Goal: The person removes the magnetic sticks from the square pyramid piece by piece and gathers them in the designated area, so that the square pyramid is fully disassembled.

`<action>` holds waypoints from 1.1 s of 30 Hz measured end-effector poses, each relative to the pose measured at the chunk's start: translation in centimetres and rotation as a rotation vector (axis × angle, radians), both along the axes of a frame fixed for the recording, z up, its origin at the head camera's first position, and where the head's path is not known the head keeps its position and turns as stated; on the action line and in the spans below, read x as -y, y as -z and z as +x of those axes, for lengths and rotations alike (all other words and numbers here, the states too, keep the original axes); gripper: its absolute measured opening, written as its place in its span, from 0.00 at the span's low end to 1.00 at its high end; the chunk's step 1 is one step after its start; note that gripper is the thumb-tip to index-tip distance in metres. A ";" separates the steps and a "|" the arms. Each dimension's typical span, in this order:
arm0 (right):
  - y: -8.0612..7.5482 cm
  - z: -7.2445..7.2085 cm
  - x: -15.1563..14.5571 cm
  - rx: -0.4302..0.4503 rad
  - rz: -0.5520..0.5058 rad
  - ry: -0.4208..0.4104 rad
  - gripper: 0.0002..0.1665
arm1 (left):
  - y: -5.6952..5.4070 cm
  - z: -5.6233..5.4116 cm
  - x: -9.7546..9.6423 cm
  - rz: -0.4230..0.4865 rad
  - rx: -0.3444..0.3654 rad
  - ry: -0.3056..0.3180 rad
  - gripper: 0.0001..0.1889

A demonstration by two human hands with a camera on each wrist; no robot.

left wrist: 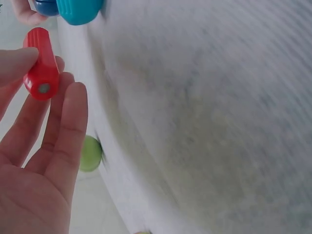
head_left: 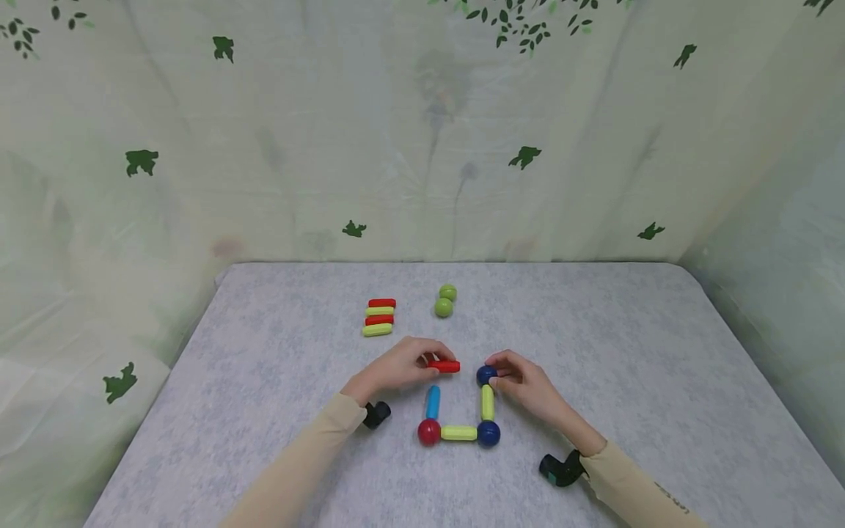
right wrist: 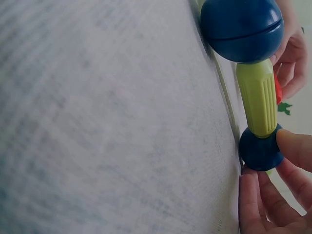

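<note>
My left hand pinches a red magnetic rod between thumb and fingers, above the blue rod. A grey metal spot shows on the red rod's end in the left wrist view. My right hand grips a dark blue ball at the far end of a yellow-green rod. That rod runs to a second dark blue ball at the near right corner. Another yellow-green rod links it to a red ball, from which the blue rod points away from me.
Several red and yellow-green rods lie in a column on the far left of the grey cloth-covered table. Two green balls sit beside them, toward the middle. A printed curtain hangs behind the table.
</note>
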State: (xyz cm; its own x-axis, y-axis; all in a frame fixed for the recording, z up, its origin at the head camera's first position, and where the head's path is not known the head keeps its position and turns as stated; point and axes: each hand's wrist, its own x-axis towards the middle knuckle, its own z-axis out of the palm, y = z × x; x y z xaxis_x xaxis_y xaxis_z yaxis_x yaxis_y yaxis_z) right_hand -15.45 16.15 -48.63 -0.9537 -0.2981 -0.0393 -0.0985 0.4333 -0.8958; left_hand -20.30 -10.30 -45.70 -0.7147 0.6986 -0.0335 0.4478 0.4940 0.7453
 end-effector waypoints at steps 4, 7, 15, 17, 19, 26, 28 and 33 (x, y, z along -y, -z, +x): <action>-0.1 0.0 0.0 0.016 0.001 0.012 0.14 | 0.0 0.0 0.5 -0.008 -0.033 -0.011 0.15; 0.0 0.0 0.0 0.008 0.000 0.008 0.14 | 0.1 0.0 1.1 -0.011 -0.067 -0.033 0.15; -2.0 0.9 0.6 -0.010 -0.011 -0.002 0.15 | 0.7 0.0 3.6 -0.027 -0.157 -0.128 0.15; -3.0 1.3 0.8 -0.007 -0.009 -0.006 0.14 | 0.6 0.0 4.3 -0.027 -0.169 -0.157 0.16; -3.9 1.6 0.9 -0.007 -0.003 -0.011 0.14 | 0.6 0.0 4.9 -0.028 -0.172 -0.188 0.16; -4.3 1.8 1.0 -0.015 -0.005 -0.014 0.14 | 0.3 -0.2 6.5 -0.045 -0.210 -0.279 0.16; -4.2 1.8 0.9 -0.015 -0.008 -0.016 0.14 | 0.4 -0.2 6.9 -0.048 -0.213 -0.300 0.16; -4.0 1.7 0.8 -0.007 -0.011 -0.022 0.14 | 0.5 -0.3 7.6 -0.070 -0.205 -0.357 0.16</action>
